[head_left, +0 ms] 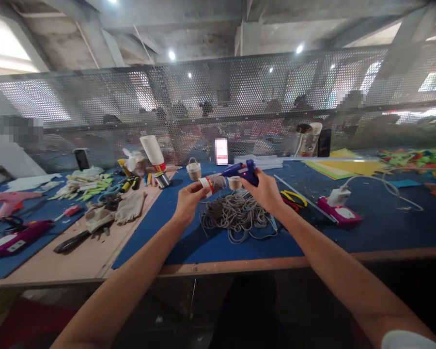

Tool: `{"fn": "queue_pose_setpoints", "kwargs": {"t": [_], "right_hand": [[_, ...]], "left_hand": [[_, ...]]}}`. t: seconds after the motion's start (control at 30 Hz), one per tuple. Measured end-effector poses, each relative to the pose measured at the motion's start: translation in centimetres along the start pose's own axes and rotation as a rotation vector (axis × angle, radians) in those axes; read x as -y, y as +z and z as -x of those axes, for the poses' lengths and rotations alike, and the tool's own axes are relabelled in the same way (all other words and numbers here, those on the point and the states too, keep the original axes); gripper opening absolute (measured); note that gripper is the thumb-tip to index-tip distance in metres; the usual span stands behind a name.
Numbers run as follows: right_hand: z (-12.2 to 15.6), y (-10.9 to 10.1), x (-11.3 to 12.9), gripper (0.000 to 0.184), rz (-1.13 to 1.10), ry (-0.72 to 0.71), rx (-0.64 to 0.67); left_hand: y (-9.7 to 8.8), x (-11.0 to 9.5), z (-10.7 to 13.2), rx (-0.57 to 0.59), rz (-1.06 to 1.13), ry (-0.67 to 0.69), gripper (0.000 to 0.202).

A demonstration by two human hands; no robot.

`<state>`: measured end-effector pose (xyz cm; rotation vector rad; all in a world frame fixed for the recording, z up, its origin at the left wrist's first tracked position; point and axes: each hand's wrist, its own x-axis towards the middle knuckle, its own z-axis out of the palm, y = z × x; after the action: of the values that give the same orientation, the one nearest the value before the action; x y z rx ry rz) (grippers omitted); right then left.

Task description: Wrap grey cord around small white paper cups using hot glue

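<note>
My left hand [188, 201] grips a white and red paper cup [207, 184], tilted on its side above the blue mat. Grey cord seems to cover the cup's right part. In my right hand [267, 191] is a blue hot glue gun [242, 171], its nozzle pointing left at the cup; whether it touches cannot be made out. Below both hands lies a loose heap of grey cord [240, 215]. Behind them stand a small cord-wrapped cup with a handle [194, 170] and another pale cup [235, 183], partly hidden by my right hand and the glue gun.
Stacked paper cups [152, 150] lean at the back left. Work gloves [131, 208] and a pink glue gun [16, 199] lie to the left. On the right are yellow-handled pliers [294, 198], a purple power strip [343, 215] and coloured sheets [334, 165]. A perforated metal screen [203, 92] rises behind.
</note>
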<state>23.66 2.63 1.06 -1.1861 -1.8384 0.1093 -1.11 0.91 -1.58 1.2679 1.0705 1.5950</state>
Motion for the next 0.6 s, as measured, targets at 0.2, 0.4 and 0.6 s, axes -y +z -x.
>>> {"fn": "queue_pose_setpoints", "kwargs": {"t": [0.2,0.4,0.6], "right_hand": [[-1.8,-1.2,-2.0,0.027,-0.499,0.252,0.087],[-2.9,-3.2,-4.6,0.019,-0.634,0.369,0.238],[-2.9,-4.4,-7.4,0.032,-0.427,0.393,0.443]], "left_hand": [[-0.1,0.3,-0.2,0.006,0.002,-0.003,0.035],[-0.2,0.3,-0.3,-0.003,0.009,-0.027,0.038],[0.0,0.1,-0.2,-0.007,0.026,-0.047,0.041]]}}
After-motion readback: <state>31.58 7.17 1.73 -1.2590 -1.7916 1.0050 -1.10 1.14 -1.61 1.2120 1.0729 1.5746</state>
